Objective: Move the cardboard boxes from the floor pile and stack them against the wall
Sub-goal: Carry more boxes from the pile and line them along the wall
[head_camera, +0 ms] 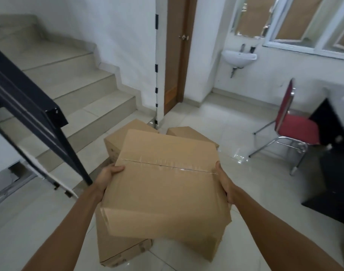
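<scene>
I hold a large taped cardboard box (167, 184) in front of me, tilted, above the floor pile. My left hand (108, 174) grips its left side and my right hand (225, 182) grips its right side, thumbs on top. Beneath it lies another box (120, 249) on the floor, mostly hidden. Two more boxes sit beyond: one (116, 139) by the bottom stair step, one (188, 133) to its right, both partly covered by the held box.
A staircase (69, 94) with a black handrail (30, 106) rises on the left. A white wall corner (159, 75) and brown door (177, 55) stand ahead. A red chair (292, 124), a black cabinet (331, 173) and a wall sink (238, 57) are on the right.
</scene>
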The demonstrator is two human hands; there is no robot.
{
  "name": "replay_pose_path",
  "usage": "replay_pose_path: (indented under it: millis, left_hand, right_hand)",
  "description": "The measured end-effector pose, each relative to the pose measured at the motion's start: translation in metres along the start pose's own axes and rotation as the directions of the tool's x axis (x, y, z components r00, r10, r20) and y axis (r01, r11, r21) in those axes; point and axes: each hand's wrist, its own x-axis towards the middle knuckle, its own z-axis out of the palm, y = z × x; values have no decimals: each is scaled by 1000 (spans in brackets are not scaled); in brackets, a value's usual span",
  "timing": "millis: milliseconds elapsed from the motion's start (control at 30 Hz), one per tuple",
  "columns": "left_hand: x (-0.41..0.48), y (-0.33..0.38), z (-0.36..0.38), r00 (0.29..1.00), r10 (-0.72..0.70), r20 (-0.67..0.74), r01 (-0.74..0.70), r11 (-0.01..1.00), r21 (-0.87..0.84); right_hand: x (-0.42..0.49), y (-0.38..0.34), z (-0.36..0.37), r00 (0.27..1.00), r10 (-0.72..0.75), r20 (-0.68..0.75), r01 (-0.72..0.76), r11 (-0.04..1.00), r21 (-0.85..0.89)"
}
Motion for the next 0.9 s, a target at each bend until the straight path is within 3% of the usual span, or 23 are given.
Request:
replay_pose_path:
  millis: [133, 300, 467, 767, 900]
  left_hand:
    - [6, -8, 41, 998, -50, 43, 44, 990, 135]
    - [19, -14, 109, 989, 41, 145, -83, 953, 293]
    - [16, -27, 198, 962, -34, 272, -84, 908, 410]
    - [-26, -88, 402, 876, 28, 481, -287, 833, 474]
    - [-58, -125, 498, 818, -60, 572, -321, 777, 541]
  right_hand:
    - [-20, 18, -36, 996, -7, -84, 7, 1000, 0]
    - [-48, 37, -91, 963, 45, -267, -39, 999, 28]
    - [-76, 74, -161, 896, 73, -439, -35, 995, 95]
    - [-150, 167, -317, 666, 164, -728, -7, 977, 213]
    - [-193, 215, -390, 570, 220, -792, 17, 960, 279]
